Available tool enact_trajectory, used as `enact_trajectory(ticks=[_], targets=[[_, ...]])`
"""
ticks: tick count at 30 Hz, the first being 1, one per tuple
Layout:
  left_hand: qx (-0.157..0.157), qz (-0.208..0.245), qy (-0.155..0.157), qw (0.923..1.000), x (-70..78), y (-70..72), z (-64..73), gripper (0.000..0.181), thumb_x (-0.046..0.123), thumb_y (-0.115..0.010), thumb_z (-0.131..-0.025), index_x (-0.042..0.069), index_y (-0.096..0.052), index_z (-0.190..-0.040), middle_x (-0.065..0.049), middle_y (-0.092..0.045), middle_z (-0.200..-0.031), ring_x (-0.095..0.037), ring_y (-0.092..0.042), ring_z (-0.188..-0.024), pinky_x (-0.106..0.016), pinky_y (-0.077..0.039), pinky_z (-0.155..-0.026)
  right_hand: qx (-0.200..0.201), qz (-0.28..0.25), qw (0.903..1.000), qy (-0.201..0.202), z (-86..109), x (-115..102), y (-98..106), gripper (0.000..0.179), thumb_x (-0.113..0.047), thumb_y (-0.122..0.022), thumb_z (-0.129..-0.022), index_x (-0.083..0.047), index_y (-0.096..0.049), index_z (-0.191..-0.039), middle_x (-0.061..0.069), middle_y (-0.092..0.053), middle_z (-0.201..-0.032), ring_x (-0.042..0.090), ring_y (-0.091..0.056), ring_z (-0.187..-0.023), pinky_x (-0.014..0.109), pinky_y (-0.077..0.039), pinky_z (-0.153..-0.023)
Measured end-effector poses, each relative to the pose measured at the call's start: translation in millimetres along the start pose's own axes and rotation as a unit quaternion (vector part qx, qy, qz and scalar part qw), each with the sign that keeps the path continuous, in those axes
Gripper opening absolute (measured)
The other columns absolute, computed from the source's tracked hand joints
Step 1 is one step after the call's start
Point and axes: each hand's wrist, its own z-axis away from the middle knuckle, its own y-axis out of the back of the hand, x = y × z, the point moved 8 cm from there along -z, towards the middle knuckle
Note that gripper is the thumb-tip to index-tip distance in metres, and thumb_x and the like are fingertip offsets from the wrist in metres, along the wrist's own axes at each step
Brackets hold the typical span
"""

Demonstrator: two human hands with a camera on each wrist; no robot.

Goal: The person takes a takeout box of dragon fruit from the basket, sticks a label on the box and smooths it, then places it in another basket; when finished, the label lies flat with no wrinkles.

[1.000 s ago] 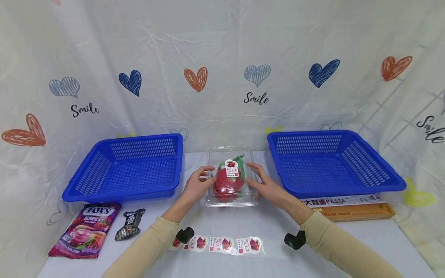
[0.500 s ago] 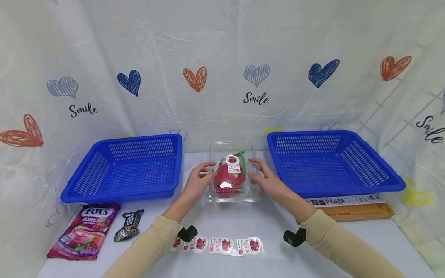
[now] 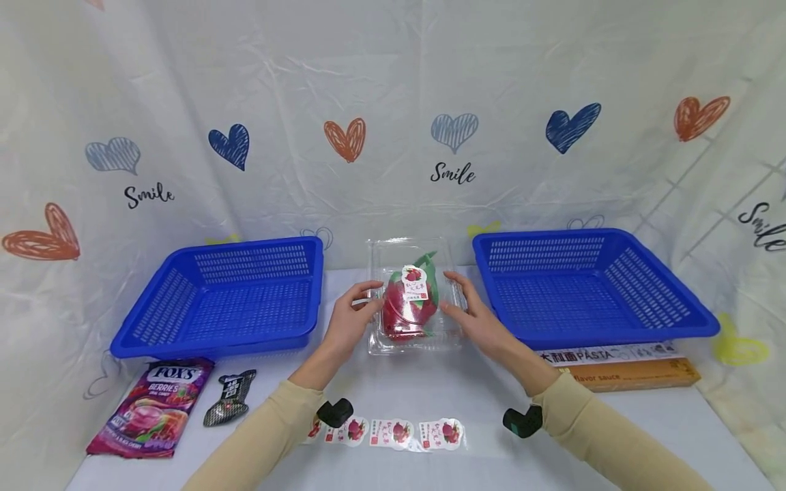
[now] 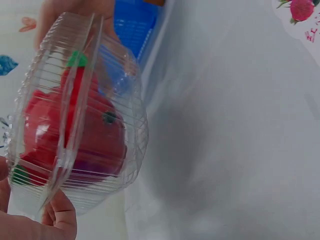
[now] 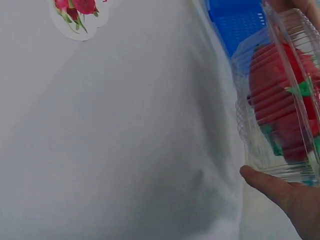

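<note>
Both hands hold a clear plastic clamshell box [image 3: 385, 254] by its sides, over the middle of the white table. Inside lies a red dragon fruit [image 3: 399, 317] with green leafy tips, and a dragon-fruit sticker [image 3: 415, 283] is on the lid. My left hand [image 3: 348, 319] grips the left side, its thumb and fingers at the seam in the left wrist view. On the right side, my right hand [image 3: 477, 323] has its thumb [image 5: 267, 184] against the ribbed wall. The lid looks closed on the fruit [image 4: 95, 130].
Blue baskets stand at the left [image 3: 227, 290] and right [image 3: 589, 286]. At front left lie a FOX'S candy bag [image 3: 153, 409] and a small dark packet [image 3: 230, 397]. A pasta box [image 3: 638, 374] lies before the right basket. A sticker strip [image 3: 393, 434] lies near the front.
Both hands have brought the clamshell box with the dragon fruit up and away from the front, slightly to the right. The baskets and packets stay where they were.
</note>
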Motion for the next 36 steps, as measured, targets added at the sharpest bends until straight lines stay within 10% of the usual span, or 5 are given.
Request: enact_trajectory(ticks=[7,24,36], targets=[[-0.003,0.025,-0.015,0.9996,8.3,-2.0,0.0,0.038,0.020,-0.064,-0.095,0.017,-0.061,-0.133,-0.012,-0.046,-0.127,-0.024,-0.053,-0.109,-0.045,-0.048,-0.089,0.009,-0.009,0.9999,-0.004,1.0,-17,10,0.059,-0.034,-0.049,-0.103,-0.029,-0.020,-0.154,0.011,-0.005,-0.161,0.047,-0.044,-0.129,0.062,-0.041,-0.096],[-0.048,0.060,-0.071,0.9945,27.9,-15.9,-3.3,0.037,0.026,-0.059,-0.099,0.022,-0.060,-0.135,-0.007,-0.053,-0.139,-0.019,-0.062,-0.097,-0.032,-0.050,-0.080,0.017,0.012,0.9997,-0.015,8.4,-46,45,0.060,-0.037,-0.049,-0.103,-0.029,-0.019,-0.154,0.016,-0.009,-0.160,0.046,-0.046,-0.127,0.069,-0.036,-0.097],[-0.021,0.081,-0.079,0.9933,28.1,-21.2,-3.5,0.035,0.022,-0.058,-0.099,0.019,-0.061,-0.134,-0.006,-0.056,-0.132,-0.027,-0.062,-0.095,-0.037,-0.051,-0.079,0.031,-0.026,0.9989,-0.026,17.5,-44,67,0.062,-0.039,-0.048,-0.103,-0.030,-0.016,-0.154,0.015,0.001,-0.162,0.047,-0.034,-0.135,0.068,-0.039,-0.095]])
